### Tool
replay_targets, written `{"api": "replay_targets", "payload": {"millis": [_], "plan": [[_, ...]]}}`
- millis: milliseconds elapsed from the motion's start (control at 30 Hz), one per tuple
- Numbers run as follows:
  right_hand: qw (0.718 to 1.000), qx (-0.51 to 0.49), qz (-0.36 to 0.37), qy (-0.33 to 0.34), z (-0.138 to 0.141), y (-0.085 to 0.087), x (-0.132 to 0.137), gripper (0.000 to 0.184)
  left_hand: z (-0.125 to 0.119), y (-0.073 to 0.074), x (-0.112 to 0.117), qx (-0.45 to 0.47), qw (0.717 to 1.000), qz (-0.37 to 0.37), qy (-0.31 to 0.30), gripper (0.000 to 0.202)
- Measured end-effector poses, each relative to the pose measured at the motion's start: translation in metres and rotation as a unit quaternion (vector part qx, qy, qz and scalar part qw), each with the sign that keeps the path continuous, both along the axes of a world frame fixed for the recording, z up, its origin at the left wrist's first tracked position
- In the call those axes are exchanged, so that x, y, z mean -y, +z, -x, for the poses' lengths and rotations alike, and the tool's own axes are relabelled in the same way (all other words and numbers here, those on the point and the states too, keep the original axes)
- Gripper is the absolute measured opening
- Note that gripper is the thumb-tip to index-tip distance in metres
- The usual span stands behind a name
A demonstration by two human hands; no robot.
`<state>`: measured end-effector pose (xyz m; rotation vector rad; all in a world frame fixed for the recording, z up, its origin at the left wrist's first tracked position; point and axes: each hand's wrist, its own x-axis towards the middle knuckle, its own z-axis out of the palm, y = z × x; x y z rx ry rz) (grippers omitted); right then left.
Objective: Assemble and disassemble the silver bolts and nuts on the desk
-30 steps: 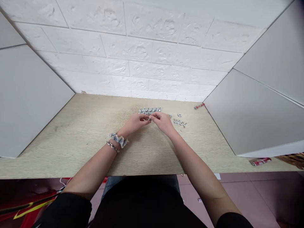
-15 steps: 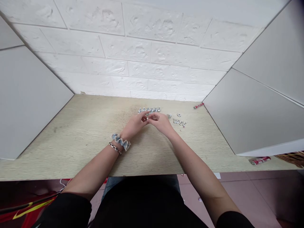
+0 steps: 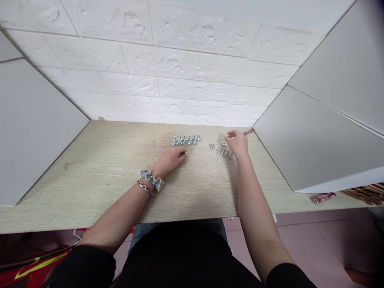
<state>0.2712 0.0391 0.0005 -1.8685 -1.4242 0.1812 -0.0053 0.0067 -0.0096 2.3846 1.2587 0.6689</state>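
My left hand (image 3: 170, 159) rests low over the tabletop, thumb and fingers pinched on a small shiny piece (image 3: 186, 153); only its pale tip shows, so its kind is unclear. Just behind that hand, several screws with washers (image 3: 185, 141) stand in two rows, shanks up. My right hand (image 3: 237, 143) is at the right, its fingers bent and slightly apart, with nothing visible in them. Close to its fingertips lies a flat round washer (image 3: 223, 144). In front of the washer are several loose screws (image 3: 224, 153). Small metal parts (image 3: 212, 146) lie to its left.
The wooden tabletop (image 3: 120, 192) meets a white brick-patterned wall (image 3: 171, 84). Pale panels stand at the left (image 3: 39, 132) and right (image 3: 312, 136). One red battery (image 3: 249, 131) lies at the back right, another red battery (image 3: 323, 197) near the front edge beside wicker (image 3: 364, 194).
My right hand has left my left hand and moved right, to the washer and loose screws. The left hand stays almost in place, still pinched. The rows of screws are now uncovered.
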Motion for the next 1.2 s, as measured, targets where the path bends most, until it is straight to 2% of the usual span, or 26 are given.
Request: {"api": "replay_targets", "payload": {"millis": [200,433,767,867,933,1000,1033,1133,1200], "plan": [[0.991,0.055,0.117,-0.033,-0.003,-0.013,-0.007,0.029,0.001,0.001,-0.001,-0.015,1.0,0.004,-0.024,0.022],[0.979,0.1,0.171,-0.055,0.004,-0.011,-0.007,0.029,0.002,0.0,-0.002,-0.025,1.0,0.008,-0.011,0.024],[0.975,0.091,0.193,-0.054,0.008,-0.011,-0.007,0.031,-0.001,0.0,0.0,-0.024,1.0,-0.003,-0.016,0.024],[0.979,0.083,0.177,-0.062,0.009,-0.003,-0.003,0.031,-0.002,0.003,0.003,-0.008,1.0,-0.003,-0.013,0.024],[0.988,0.072,0.122,-0.064,0.015,0.01,0.004,0.03,-0.004,0.005,0.005,0.016,1.0,-0.001,-0.011,0.023],[0.998,0.043,0.038,-0.033,0.027,0.027,0.019,0.026,-0.007,0.008,0.008,0.05,0.999,0.004,-0.01,0.023],[1.0,0.014,0.008,0.005,0.037,0.035,0.028,0.025,-0.009,0.009,0.01,0.068,0.998,0.008,-0.01,0.023],[0.985,-0.05,0.008,0.167,0.07,0.052,0.062,0.026,-0.014,0.013,0.017,0.109,0.994,0.024,-0.018,0.023],[0.966,-0.02,0.021,0.257,0.091,0.052,0.082,0.021,-0.017,0.014,0.022,0.119,0.991,0.038,-0.037,0.022]]}}
